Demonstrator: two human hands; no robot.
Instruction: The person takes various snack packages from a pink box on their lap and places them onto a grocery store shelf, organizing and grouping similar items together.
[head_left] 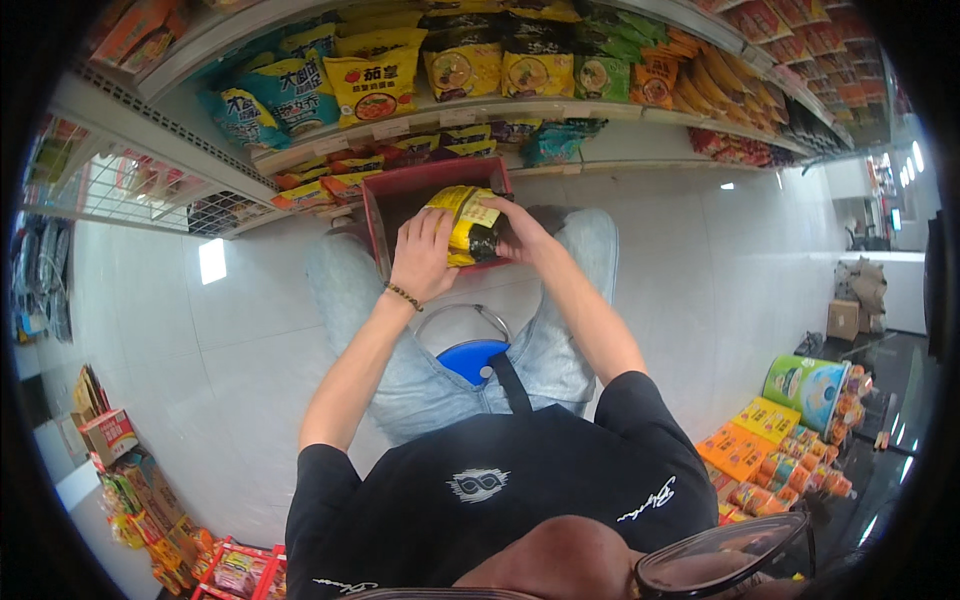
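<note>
Between my hands is a yellow and black noodle packet (463, 222), held over a red open-topped box (376, 228). My left hand (424, 248) lies across the packet's left side, fingers bent over its top. With my right hand (520, 230) I grip the packet's right edge, the thumb on top and the other fingers partly hidden beneath. The inside of the box shows dark beyond the packet. The box sits low between my knees, close to the bottom shelf.
Noodle packets (461, 72) in yellow, black, blue and green fill the shelf (400, 125) ahead. Orange and purple packets (335, 185) lie on the lower shelf. A wire rack (110, 180) stands left. Stacked goods (775, 440) are at the right rear. Grey tiles (700, 270) cover the floor.
</note>
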